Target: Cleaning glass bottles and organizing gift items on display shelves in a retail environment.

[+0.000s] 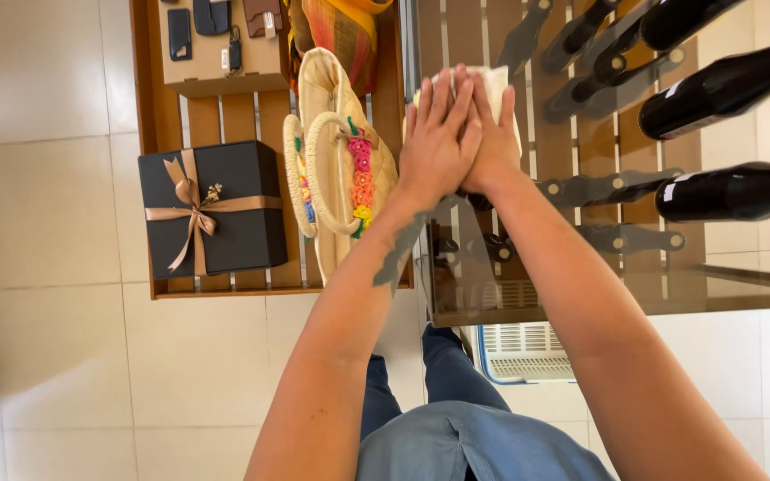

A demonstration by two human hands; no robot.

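We have both hands stacked on a pale cloth (498, 82) laid flat on the glass tabletop (741, 294): the left hand (438, 142) lies open and spread across the back of the right hand (492, 147), whose fingers are also stretched out, pressing the cloth rather than gripping it. Only the cloth's top edge and right side show from under our palms. We judge that we are in the middle of wiping the glass near its left edge; carrying on would call for steady downward pressure and a sweep that stays short of the dark bottles (724, 85) standing just to the right.

Beside the glass, a wooden slatted shelf (158, 134) holds a black gift box (225, 209) tied with a tan ribbon, lid shut, so its contents are hidden. Next to it sits a cream woven handbag (340, 142) with coloured flower trim. A cardboard tray (260, 67) above holds what seem to be small dark cases.
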